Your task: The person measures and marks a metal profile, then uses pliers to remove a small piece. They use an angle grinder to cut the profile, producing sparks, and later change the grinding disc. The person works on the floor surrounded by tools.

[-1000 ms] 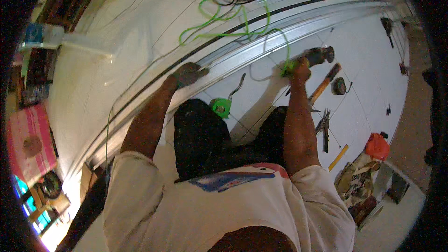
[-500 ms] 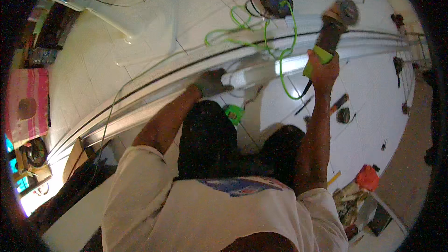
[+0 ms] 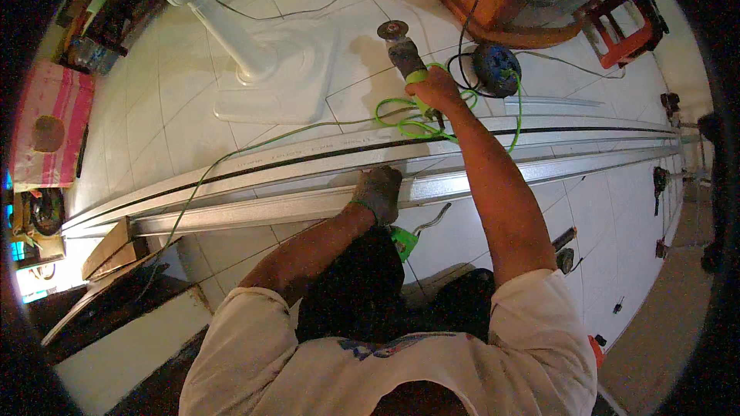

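My right hand (image 3: 437,91) is wrapped round the green body of an angle grinder (image 3: 407,58), held out past the metal lengths. The grinder's round disc (image 3: 392,30) points away from me, over the white floor tiles, and a bright green cord trails from its rear. In a grey glove, my left hand (image 3: 378,191) is closed over the nearer silver metal channel (image 3: 439,187), in front of my knees. Part of its fingers are hidden behind the hand. Just below that hand lies a green tape measure (image 3: 402,242).
Beyond the near channel run longer metal profiles (image 3: 285,158). Wooden blocks (image 3: 116,250) stand under the left end. A white pedestal base (image 3: 270,100), a blue cable reel (image 3: 495,69), wooden furniture (image 3: 462,0) and a red-black frame (image 3: 620,27) are farther off. Tools lie at right.
My right hand has swung the grinder leftward, from over the right side to beyond the profiles. My left hand has gone from spread fingers to closed on the near metal channel.
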### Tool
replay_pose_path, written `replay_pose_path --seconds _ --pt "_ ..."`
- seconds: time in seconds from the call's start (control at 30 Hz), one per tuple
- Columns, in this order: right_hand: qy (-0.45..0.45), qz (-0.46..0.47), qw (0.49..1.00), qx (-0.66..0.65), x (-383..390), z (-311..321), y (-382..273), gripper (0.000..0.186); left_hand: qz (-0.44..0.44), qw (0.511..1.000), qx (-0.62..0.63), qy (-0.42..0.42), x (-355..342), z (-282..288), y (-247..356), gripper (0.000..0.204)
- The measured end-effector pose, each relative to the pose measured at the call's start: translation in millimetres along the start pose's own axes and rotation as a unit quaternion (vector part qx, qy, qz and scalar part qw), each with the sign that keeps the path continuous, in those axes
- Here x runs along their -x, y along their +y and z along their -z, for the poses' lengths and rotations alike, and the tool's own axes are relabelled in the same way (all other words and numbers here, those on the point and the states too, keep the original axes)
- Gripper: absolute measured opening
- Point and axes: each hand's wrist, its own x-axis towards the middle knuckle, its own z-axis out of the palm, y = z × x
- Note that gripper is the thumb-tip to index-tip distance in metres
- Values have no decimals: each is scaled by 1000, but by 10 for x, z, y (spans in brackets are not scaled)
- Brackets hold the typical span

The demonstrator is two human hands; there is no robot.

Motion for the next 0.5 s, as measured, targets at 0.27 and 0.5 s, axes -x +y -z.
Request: replay_pose_path --seconds 0.27,0.5 --pt "-51 26 998 34 -817 -680 334 84 32 992 -73 100 -148 -281 -28 29" --pt "28 12 998 49 -852 -1117 562 81 50 994 -90 45 -213 -308 33 23"
